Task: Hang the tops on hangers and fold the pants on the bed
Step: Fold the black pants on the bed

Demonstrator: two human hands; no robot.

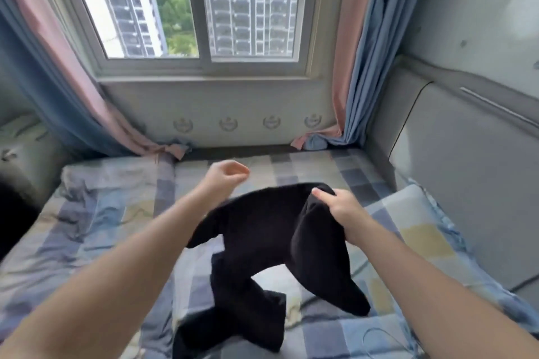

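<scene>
Count: one pair of black pants (262, 230), two bare hands, one bed (96, 230), one pillow (414, 221), two curtains, one window. Pants: plain black, soft fabric, no visible pattern, bunched and unfolded. The lower ends lie crumpled on the checked bed sheet at the near edge; the rest is lifted above the middle of the bed, with one leg drooping to the right. Right hand (341, 207): grip closed on the pants' upper edge, fingers and thumb curled round a gather of cloth, holding it up off the sheet. Left hand (230, 173): raised just beyond the pants, apart from them, fingers curled in, holding nothing; outline motion-blurred. Pillow, same checked print, lies at the right against the padded wall. Beyond: left curtain (58, 81) and right curtain (367, 67), pink and blue, flank the window (201, 67).
</scene>
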